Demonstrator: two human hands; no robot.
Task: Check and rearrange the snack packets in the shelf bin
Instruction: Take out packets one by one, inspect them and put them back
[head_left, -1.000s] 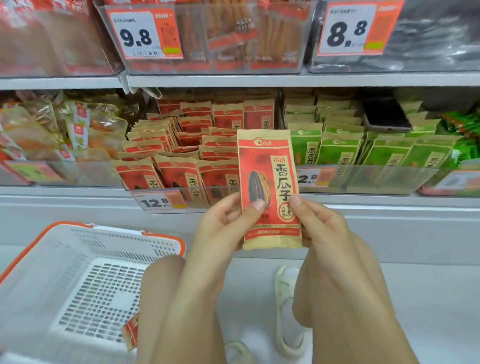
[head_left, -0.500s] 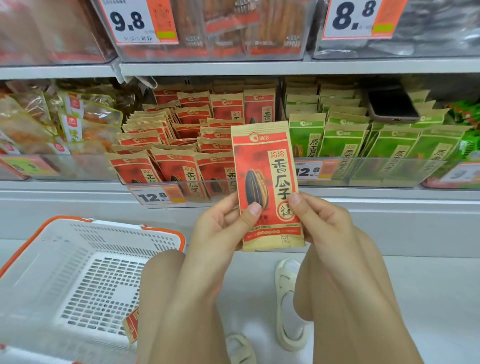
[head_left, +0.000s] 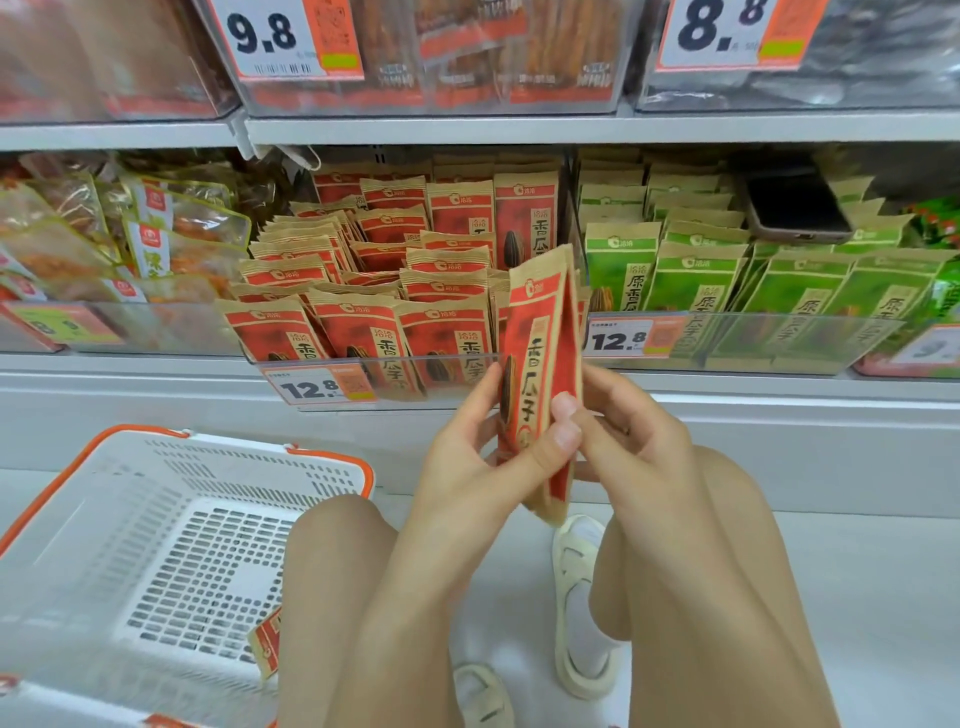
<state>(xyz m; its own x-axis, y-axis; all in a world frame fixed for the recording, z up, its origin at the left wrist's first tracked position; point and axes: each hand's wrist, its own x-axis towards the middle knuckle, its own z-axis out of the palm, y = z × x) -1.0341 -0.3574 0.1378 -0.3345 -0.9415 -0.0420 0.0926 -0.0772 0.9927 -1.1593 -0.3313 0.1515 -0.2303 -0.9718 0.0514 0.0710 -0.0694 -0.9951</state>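
1. Holding one red packet (head_left: 540, 374) upright between both hands, we have it in front of the shelf, just before the clear red bin (head_left: 374, 382), turned nearly edge-on to us so both faces show narrowly.
2. Our left hand (head_left: 478, 457) pinches its lower half, thumb on the near face and fingers behind; our right hand (head_left: 623, 441) curls round the right edge, pinching it too.
3. We judge the packet light and soft: a paper-look pouch with loose contents that will flex and sag if held by one corner. Its flat sealed top and bottom strips look the stiffest places to grip; pinching mid-body risks crushing what is inside.
4. The bin behind holds many matching red packets (head_left: 363, 291), some upright in rows, others leaning. A gap at its right front looks a likely spot for this one.
5. Right of it stands a bin of green packets (head_left: 727, 286) with a phone (head_left: 795, 208) lying on top.
6. At lower left sits a white basket (head_left: 332, 467) with one packet (head_left: 266, 642) at its near side.
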